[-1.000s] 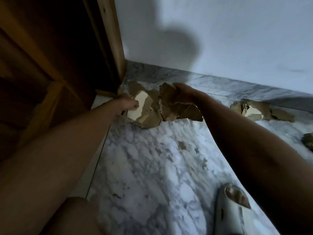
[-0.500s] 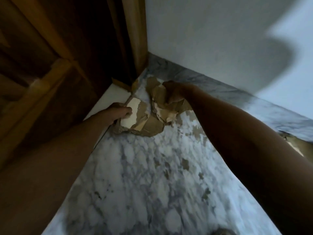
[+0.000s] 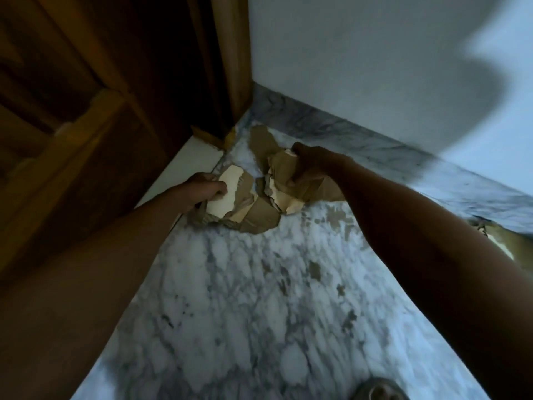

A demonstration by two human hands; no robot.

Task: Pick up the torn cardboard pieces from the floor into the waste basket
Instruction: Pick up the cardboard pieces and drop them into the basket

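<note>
— Cardboard was where, exactly?

— Torn cardboard pieces (image 3: 253, 209) lay heaped on the marble floor (image 3: 245, 298) in the far corner, where the wooden door (image 3: 86, 111) met the white wall (image 3: 360, 67). One loose piece (image 3: 261, 141) sat further back, just beside the skirting.

— And the hands?

— Both were at the heap. The left hand (image 3: 202, 189) had its fingers curled on the pale-faced piece (image 3: 223, 190) at the heap's left edge. The right hand (image 3: 310, 166) clutched a crumpled brown wad (image 3: 284, 171) on the right side.

— Which hand was nearer that loose piece?

— The right, I judged; the piece lay just beyond and to the left of it, its long axis running away toward the corner. Its grip looked full, though.

— Anything else left?

— Another scrap (image 3: 501, 246) showed at the right edge, partly hidden behind the right arm. No waste basket was in view, so its direction couldn't be told.
</note>
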